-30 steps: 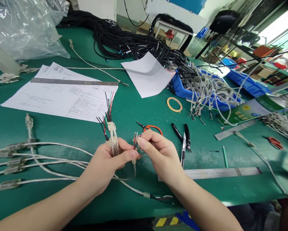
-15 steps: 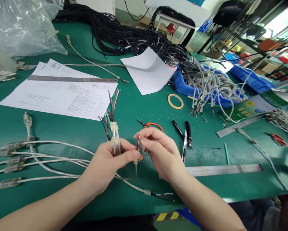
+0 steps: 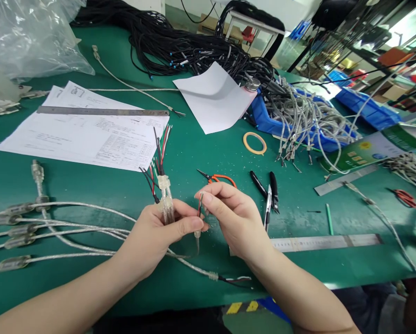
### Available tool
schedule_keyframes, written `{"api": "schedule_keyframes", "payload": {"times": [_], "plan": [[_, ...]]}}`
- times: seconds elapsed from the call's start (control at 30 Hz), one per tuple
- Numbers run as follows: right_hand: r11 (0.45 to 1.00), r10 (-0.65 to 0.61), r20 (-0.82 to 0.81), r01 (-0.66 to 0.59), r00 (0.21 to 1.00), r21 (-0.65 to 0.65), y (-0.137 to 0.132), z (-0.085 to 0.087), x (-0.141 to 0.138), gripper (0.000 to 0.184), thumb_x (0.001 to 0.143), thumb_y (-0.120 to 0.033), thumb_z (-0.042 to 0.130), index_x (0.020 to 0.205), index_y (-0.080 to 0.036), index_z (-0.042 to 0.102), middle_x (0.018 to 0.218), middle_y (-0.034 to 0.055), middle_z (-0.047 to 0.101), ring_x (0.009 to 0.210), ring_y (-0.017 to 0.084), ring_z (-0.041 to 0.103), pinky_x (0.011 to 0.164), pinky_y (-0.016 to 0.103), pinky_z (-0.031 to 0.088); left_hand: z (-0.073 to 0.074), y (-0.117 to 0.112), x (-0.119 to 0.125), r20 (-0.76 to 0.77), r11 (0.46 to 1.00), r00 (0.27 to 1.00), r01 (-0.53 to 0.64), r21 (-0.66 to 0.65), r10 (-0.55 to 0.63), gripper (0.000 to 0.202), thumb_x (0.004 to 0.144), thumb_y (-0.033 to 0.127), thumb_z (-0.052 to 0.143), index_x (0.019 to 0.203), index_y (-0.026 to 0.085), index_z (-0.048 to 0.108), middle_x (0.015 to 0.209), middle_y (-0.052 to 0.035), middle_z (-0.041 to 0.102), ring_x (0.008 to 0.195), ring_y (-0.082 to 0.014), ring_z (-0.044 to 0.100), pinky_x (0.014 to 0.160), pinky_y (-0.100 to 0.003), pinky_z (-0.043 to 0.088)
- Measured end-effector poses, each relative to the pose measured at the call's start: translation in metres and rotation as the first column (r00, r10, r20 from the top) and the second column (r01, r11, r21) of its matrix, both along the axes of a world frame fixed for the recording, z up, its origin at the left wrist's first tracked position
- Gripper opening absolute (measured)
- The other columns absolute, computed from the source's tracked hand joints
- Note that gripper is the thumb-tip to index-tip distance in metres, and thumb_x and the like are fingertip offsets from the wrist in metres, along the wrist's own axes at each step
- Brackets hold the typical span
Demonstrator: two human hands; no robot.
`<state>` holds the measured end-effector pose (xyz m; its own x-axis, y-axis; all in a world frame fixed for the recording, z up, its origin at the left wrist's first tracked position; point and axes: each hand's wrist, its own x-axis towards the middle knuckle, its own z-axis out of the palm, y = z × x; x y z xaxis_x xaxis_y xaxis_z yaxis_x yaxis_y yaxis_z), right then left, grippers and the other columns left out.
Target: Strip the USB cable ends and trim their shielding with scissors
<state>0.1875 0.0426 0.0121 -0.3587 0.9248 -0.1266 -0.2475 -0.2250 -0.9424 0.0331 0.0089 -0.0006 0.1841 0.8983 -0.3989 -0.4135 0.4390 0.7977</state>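
My left hand (image 3: 162, 227) is closed around several clear-jacketed cables (image 3: 166, 197), whose stripped ends fan upward in black, red, white and green wires. Between its thumb and fingertips it also pinches one separate cable end (image 3: 197, 233), with thin wires standing up from it. My right hand (image 3: 232, 215) is closed in a pinch on the tips of those wires (image 3: 200, 204). Another cable end (image 3: 213, 276) lies on the table below the hands, its wires pointing right. To the left, more of the clear cables with thick moulded blocks (image 3: 20, 230) run across the table.
Orange-handled scissors (image 3: 221, 178), black-handled cutters (image 3: 272, 192), a craft knife (image 3: 268, 208) and a steel ruler (image 3: 326, 242) lie right of the hands. Beyond are a tape roll (image 3: 254, 143), papers (image 3: 72, 134) and a blue bin (image 3: 263, 116) of cables. Black cables (image 3: 180, 51) are heaped behind.
The wires between my hands are now closer together and more upright, with my right fingertips at their tops. The left hand keeps its hold. The view has shifted slightly.
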Motion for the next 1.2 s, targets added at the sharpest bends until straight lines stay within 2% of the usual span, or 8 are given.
{"api": "schedule_keyframes", "payload": {"times": [0.13, 0.27, 0.37, 0.47, 0.63, 0.83, 0.97, 1.2], "plan": [[0.991, -0.070, 0.068, 0.061, 0.995, 0.116, -0.004, 0.003, -0.001, 0.007, 0.087, -0.020, 0.065, 0.091, -0.022, 0.059, 0.075, -0.0028, 0.060, 0.061, 0.009, 0.057, 0.052, 0.019, 0.051, -0.001, -0.001, 0.000, -0.017, 1.000, 1.000, 0.023, 0.006, -0.023, 0.015, 0.068, 0.028, 0.085, 0.067, 0.020, 0.072, 0.059, 0.0024, 0.069, 0.066, -0.0125, 0.066, 0.060, -0.021, 0.045], [0.990, 0.010, 0.146, -0.030, 0.989, 0.138, -0.005, 0.009, 0.004, 0.006, 0.091, -0.023, 0.059, 0.091, -0.022, 0.065, 0.079, -0.0001, 0.063, 0.064, 0.011, 0.059, 0.059, 0.024, 0.054, -0.001, 0.000, 0.000, -0.021, 1.000, 1.000, 0.022, 0.011, -0.022, 0.013, 0.070, 0.028, 0.084, 0.069, 0.021, 0.073, 0.059, 0.0034, 0.068, 0.060, -0.0094, 0.059, 0.056, -0.020, 0.039], [0.987, 0.009, 0.188, -0.039, 0.982, 0.159, -0.005, 0.009, 0.005, 0.006, 0.089, -0.027, 0.066, 0.093, -0.023, 0.066, 0.080, -0.0002, 0.062, 0.068, 0.012, 0.059, 0.061, 0.025, 0.053, 0.000, 0.000, -0.001, -0.044, 0.999, 0.999, 0.022, 0.034, -0.021, 0.011, 0.072, 0.028, 0.082, 0.069, 0.021, 0.073, 0.060, 0.0035, 0.068, 0.054, -0.0067, 0.050, 0.053, -0.020, 0.035], [0.971, -0.063, 0.226, 0.008, 0.972, 0.238, -0.003, 0.006, 0.005, 0.006, 0.085, -0.026, 0.071, 0.088, -0.023, 0.067, 0.086, 0.0002, 0.061, 0.073, 0.012, 0.058, 0.064, 0.026, 0.051, 0.000, 0.001, -0.001, -0.052, 0.999, 0.998, 0.027, 0.038, -0.025, 0.013, 0.072, 0.028, 0.081, 0.067, 0.021, 0.073, 0.058, 0.0039, 0.065, 0.050, -0.0055, 0.041, 0.050, -0.021, 0.030], [0.924, -0.164, 0.322, 0.031, 0.932, 0.381, -0.002, 0.004, 0.004, 0.001, 0.087, -0.025, 0.070, 0.086, -0.024, 0.069, 0.086, 0.0019, 0.061, 0.085, 0.016, 0.055, 0.076, 0.032, 0.046, 0.000, 0.000, -0.001, -0.050, 1.000, 0.999, 0.000, -0.004, -0.001, 0.015, 0.071, 0.030, 0.083, 0.070, 0.021, 0.071, 0.060, 0.0030, 0.066, 0.056, -0.0085, 0.051, 0.050, -0.021, 0.027], [0.957, -0.040, 0.259, -0.037, 0.965, 0.287, 0.001, 0.006, 0.005, 0.003, 0.087, -0.022, 0.068, 0.089, -0.022, 0.067, 0.099, 0.0039, 0.062, 0.097, 0.017, 0.057, 0.073, 0.030, 0.048, 0.001, 0.000, 0.000, -0.028, 0.999, 0.999, 0.018, 0.032, -0.017, 0.014, 0.072, 0.026, 0.082, 0.067, 0.020, 0.071, 0.057, 0.0044, 0.065, 0.062, -0.0102, 0.060, 0.060, -0.022, 0.042], [0.964, -0.058, 0.209, 0.001, 0.976, 0.266, 0.002, 0.003, 0.005, 0.001, 0.086, -0.021, 0.070, 0.086, -0.022, 0.070, 0.097, 0.0043, 0.064, 0.104, 0.017, 0.057, 0.073, 0.027, 0.050, 0.000, 0.000, 0.000, -0.011, 1.000, 1.000, 0.009, 0.027, -0.008, 0.013, 0.072, 0.025, 0.083, 0.069, 0.020, 0.071, 0.059, 0.0053, 0.067, 0.065, -0.0106, 0.065, 0.060, -0.020, 0.043], [0.981, -0.041, 0.052, 0.030, 0.998, 0.192, 0.000, -0.001, 0.001, 0.008, 0.086, -0.017, 0.069, 0.086, -0.024, 0.072, 0.090, 0.0001, 0.065, 0.085, 0.012, 0.061, 0.066, 0.024, 0.052, 0.000, 0.000, 0.000, 0.014, 1.000, 1.000, 0.010, 0.026, -0.010, 0.015, 0.071, 0.025, 0.084, 0.069, 0.020, 0.071, 0.056, 0.0066, 0.066, 0.067, -0.0097, 0.068, 0.058, -0.017, 0.043]]}}
